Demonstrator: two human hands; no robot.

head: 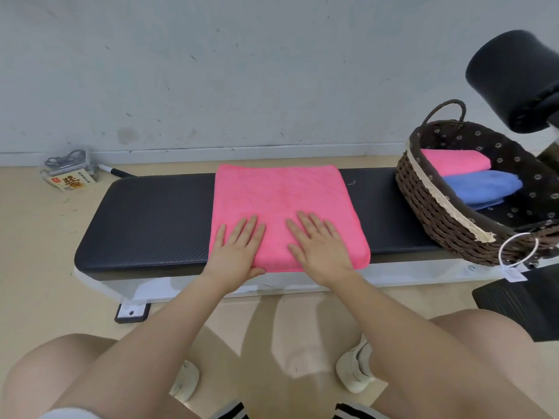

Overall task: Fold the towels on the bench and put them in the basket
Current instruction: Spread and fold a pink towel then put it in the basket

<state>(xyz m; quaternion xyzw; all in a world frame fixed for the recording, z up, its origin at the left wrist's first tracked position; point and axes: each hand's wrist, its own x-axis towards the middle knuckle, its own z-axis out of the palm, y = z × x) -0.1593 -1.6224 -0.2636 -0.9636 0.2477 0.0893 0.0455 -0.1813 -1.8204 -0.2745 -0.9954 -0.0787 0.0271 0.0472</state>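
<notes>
Head view: left hand (239, 247) and right hand (317, 246) press flat, fingers straight and slightly spread, on pink towel (284, 207) under them on bench (151, 219), likely smoothing before next fold; basket (438, 213) beyond right fingertips.

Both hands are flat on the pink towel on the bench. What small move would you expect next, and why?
Probably fold it once more, one side over the other. The pink towel lies smoothed under the left hand and right hand but looks much wider than the folded pink and blue towels already in the basket, so it likely isn't ready to go in.
</notes>
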